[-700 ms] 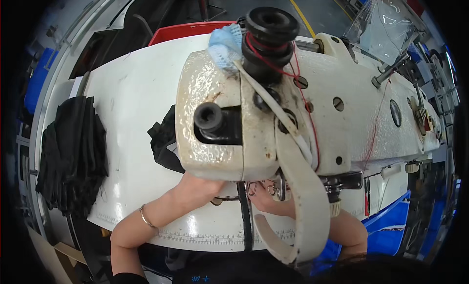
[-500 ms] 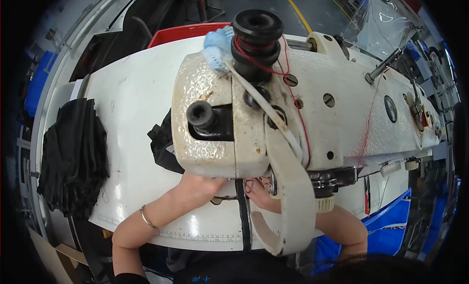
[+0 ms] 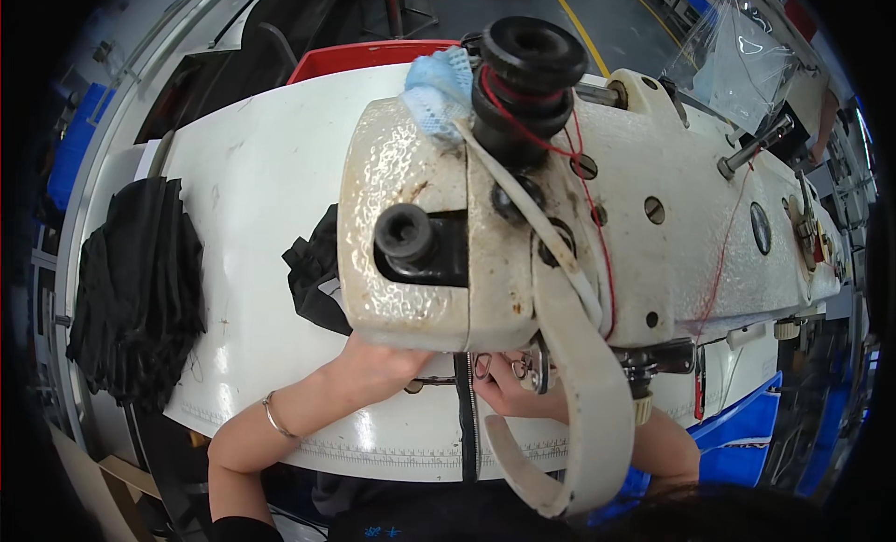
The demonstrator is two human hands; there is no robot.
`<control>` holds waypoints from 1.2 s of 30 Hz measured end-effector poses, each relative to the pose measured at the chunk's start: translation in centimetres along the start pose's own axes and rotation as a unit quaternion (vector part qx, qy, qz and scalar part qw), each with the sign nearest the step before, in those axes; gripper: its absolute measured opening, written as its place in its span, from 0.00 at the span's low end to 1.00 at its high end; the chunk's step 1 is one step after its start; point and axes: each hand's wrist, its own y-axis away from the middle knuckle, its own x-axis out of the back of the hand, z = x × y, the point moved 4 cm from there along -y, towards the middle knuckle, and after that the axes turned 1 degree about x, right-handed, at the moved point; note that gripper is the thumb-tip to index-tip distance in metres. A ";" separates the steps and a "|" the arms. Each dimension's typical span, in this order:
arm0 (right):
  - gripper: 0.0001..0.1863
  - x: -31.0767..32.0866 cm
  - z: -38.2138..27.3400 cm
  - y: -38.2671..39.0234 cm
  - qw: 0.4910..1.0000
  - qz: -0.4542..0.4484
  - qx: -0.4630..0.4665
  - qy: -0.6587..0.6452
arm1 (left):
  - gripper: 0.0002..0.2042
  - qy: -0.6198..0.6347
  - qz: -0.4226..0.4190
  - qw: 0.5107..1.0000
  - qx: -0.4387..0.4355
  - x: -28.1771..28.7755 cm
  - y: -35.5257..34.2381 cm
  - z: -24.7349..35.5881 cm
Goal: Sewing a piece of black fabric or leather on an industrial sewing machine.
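Observation:
A black zipper (image 3: 469,425) runs from the table's near edge up under the head of a cream sewing machine (image 3: 411,304). Just left of the zipper is my left hand (image 3: 383,369), its fingers hidden beneath the machine head. My right hand (image 3: 513,391) is at the zipper's right edge with its fingers bent in against it, partly covered by metal parts and a curved cream lever (image 3: 597,407). Black fabric (image 3: 315,271) lies bunched behind the machine head, beyond my left hand.
A stack of black fabric pieces (image 3: 140,290) lies on the left of the white table (image 3: 252,197). A red bin (image 3: 364,59) stands behind it. Red thread hangs from the machine's black top post (image 3: 523,94), beside a light blue cloth (image 3: 439,90). Blue material (image 3: 742,430) is at right.
The view has shifted slightly, so the machine appears farther right and lower. My right hand's fingers look more bent beside the zipper. My left hand stays under the machine head.

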 end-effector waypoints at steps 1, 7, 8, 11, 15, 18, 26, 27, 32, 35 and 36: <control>0.22 0.0 -0.1 -0.2 0.998 0.006 0.016 0.059 | 0.18 -0.006 -0.003 1.000 -0.003 0.3 -0.2 0.1; 0.20 -0.2 0.3 -0.7 0.996 0.056 -0.042 0.050 | 0.17 -0.005 -0.064 0.997 0.048 3.6 -0.9 1.5; 0.20 0.3 0.0 -0.9 0.992 0.102 -0.007 0.072 | 0.17 0.021 -0.071 0.996 0.058 4.2 -1.2 1.5; 0.21 0.3 -0.6 -1.7 0.969 0.013 0.047 0.240 | 0.16 -0.067 -0.058 0.996 0.001 6.3 -1.6 1.5; 0.17 0.0 -2.6 -2.0 0.895 -0.062 0.242 0.370 | 0.12 -0.116 -0.083 0.990 -0.024 6.3 -1.2 2.4; 0.17 -1.2 -3.6 -1.5 0.838 -0.109 0.341 0.412 | 0.09 -0.120 -0.078 0.988 -0.053 5.8 -0.4 3.7; 0.11 -2.2 -1.9 -0.5 0.975 0.021 0.150 0.162 | 0.08 -0.036 0.002 0.999 0.019 5.7 -1.7 4.6; 0.11 -2.4 -1.9 -0.1 0.968 0.017 0.171 0.183 | 0.10 -0.104 -0.007 0.995 -0.002 5.8 -1.7 5.0; 0.05 -4.1 -1.5 1.4 0.958 -0.056 0.197 0.201 | 0.16 -0.208 -0.026 0.966 -0.153 4.8 -0.8 6.1; 0.05 -4.4 -1.6 1.5 0.956 -0.023 0.208 0.207 | 0.17 -0.112 -0.040 0.985 -0.122 4.1 -0.6 4.8; 0.05 -4.4 -1.6 1.4 0.963 -0.010 0.198 0.184 | 0.17 -0.059 -0.062 0.994 -0.070 3.9 -0.6 4.2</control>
